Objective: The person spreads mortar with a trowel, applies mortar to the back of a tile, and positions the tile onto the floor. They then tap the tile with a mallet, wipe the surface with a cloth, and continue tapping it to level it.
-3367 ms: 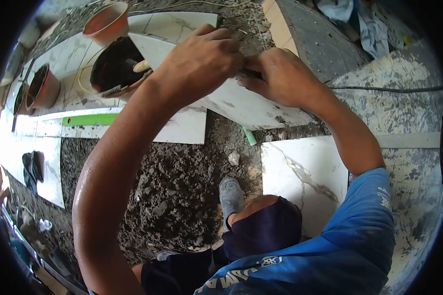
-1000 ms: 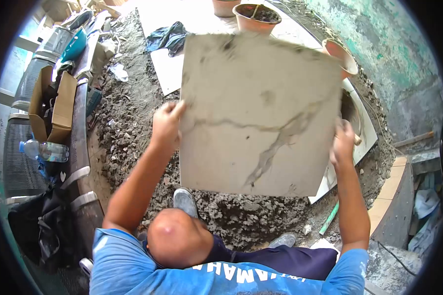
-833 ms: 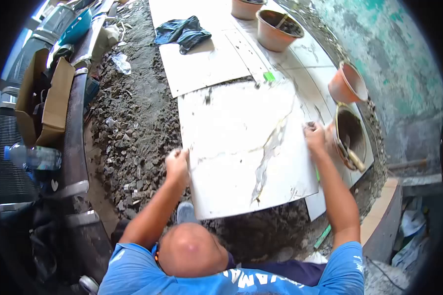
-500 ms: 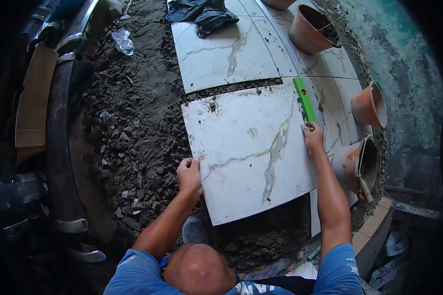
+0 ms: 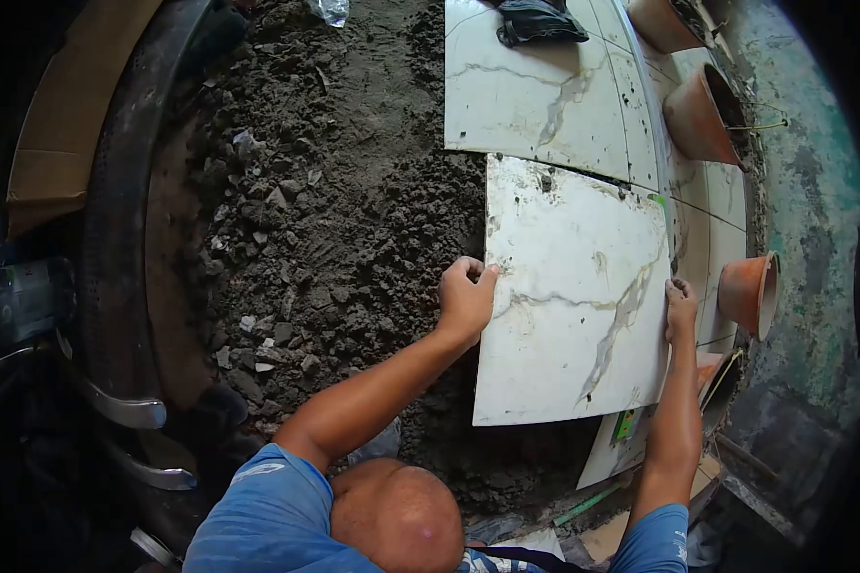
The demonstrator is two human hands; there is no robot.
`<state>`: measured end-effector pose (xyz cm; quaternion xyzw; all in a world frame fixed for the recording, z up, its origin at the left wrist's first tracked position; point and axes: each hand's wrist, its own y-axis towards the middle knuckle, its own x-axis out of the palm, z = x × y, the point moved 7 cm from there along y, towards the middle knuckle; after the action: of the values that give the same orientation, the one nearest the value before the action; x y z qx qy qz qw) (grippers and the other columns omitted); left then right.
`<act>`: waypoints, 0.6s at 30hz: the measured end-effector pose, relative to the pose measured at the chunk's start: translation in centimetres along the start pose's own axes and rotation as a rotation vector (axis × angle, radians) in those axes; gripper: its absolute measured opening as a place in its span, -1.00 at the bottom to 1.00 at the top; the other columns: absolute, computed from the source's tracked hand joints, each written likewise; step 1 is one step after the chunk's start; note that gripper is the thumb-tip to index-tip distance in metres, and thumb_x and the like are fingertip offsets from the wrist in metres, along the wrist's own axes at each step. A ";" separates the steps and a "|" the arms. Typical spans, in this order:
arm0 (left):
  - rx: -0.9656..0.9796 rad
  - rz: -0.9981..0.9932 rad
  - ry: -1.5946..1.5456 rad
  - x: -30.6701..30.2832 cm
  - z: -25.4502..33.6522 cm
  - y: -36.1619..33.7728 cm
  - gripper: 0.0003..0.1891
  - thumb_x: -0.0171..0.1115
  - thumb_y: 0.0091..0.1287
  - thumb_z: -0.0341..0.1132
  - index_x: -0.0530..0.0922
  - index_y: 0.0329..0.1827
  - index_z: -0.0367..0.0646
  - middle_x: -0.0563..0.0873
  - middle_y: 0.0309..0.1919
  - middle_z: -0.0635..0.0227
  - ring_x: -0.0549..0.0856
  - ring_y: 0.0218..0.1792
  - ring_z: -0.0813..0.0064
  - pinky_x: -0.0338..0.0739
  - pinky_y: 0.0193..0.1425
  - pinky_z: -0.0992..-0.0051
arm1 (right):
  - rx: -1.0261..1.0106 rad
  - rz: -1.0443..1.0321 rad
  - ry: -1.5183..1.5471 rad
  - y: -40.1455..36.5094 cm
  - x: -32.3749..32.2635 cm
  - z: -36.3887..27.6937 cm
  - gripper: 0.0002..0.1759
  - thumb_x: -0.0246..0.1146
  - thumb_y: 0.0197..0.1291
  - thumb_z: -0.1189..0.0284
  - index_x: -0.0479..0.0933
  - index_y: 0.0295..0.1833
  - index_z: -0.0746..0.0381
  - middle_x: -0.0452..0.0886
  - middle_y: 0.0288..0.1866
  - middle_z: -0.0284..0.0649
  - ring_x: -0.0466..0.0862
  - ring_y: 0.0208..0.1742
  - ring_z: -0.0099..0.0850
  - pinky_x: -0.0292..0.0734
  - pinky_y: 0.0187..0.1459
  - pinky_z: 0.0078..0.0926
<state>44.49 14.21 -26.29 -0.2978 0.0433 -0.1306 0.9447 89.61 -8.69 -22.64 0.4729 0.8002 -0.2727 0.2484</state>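
Head view: both hands (image 5: 571, 294) grip square, grey-veined glossy tile (image 5: 578, 296).

An indoor tiling work site, shown by marble-patterned floor tiles (image 5: 545, 91), rough mortar (image 5: 354, 229) and plastic buckets (image 5: 705, 115).

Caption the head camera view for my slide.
Left hand and right hand hold a grey-veined tile by opposite edges beside crumbly ground.

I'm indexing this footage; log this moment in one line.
left hand: grips tile by left edge | right hand: grips right edge | tile: partly covers green level | buckets: at right
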 end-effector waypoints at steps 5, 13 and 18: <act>-0.009 0.019 -0.027 -1.7 -1.1 1.2 -0.84 0.30 0.31 -0.40 0.56 -0.37 -0.31 0.58 -0.49 0.45 0.44 -0.47 0.71 0.37 -0.40 0.61 | 0.024 -0.041 -0.024 -1.0 2.2 -1.8 -0.71 0.38 0.21 0.38 0.59 -0.05 0.34 0.67 -0.21 -0.23 0.57 -0.21 -0.52 0.47 -0.13 -0.55; -0.082 -0.042 -0.071 -6.7 -2.3 -1.8 -0.81 0.29 0.31 -0.39 0.52 -0.42 -0.28 0.52 -0.53 0.49 0.38 -0.50 0.73 0.29 -0.45 0.60 | 0.066 -0.065 -0.178 -6.5 4.1 -3.9 -0.71 0.37 0.20 0.39 0.60 -0.03 0.31 0.66 -0.26 -0.21 0.57 -0.24 -0.50 0.46 -0.15 -0.55; -0.082 -0.158 0.021 -6.7 -3.5 -8.4 -0.81 0.30 0.32 -0.36 0.55 -0.39 -0.29 0.54 -0.54 0.52 0.41 -0.48 0.75 0.33 -0.42 0.61 | 0.112 -0.033 -0.048 -11.1 -0.6 0.6 -0.74 0.37 0.22 0.40 0.58 -0.03 0.28 0.61 -0.36 -0.29 0.53 -0.31 -0.58 0.43 -0.23 -0.62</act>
<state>35.67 7.49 -24.30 -0.3373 0.0350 -0.2059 0.9179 80.06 -13.99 -20.44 0.4659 0.7853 -0.3324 0.2362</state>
